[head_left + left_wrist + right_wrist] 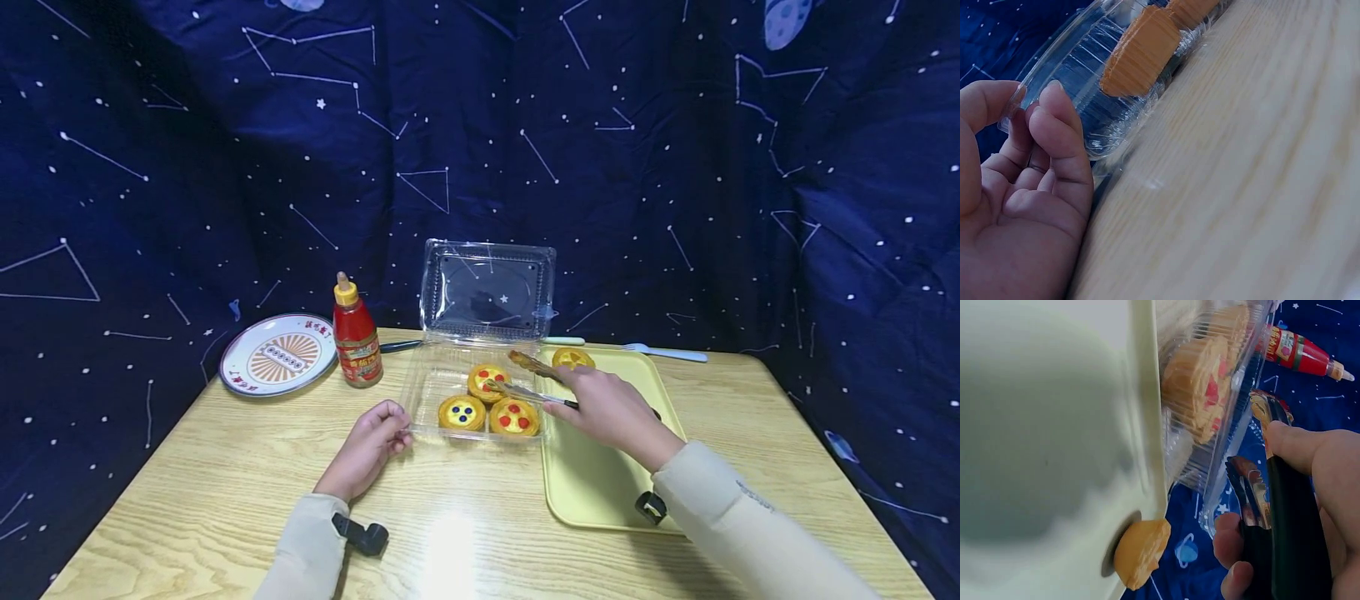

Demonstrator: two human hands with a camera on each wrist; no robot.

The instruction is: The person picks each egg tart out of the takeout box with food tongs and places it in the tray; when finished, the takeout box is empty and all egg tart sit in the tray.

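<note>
My left hand [375, 442] pinches the near left corner of a clear plastic clamshell container [427, 379], its lid [487, 292] standing up at the back. Inside sit an egg tart with blue dots [462, 412] and two with red pieces, one at the front [514, 417] and one behind [488, 382]. With my right hand [611, 412] I grip metal tongs [1294, 531] by their black handles. The tong arms are spread, nothing between them, and their tips are over the container. A tart with yellow pieces [573, 358] lies at the back of the yellow tray [600, 500].
Left of the container stands a red sauce bottle [358, 346], beside a patterned plate [277, 354]. Behind the tray lies a light blue fork [667, 353]. A pale green handle [562, 341] and a dark one [401, 345] show near the table's back edge.
</note>
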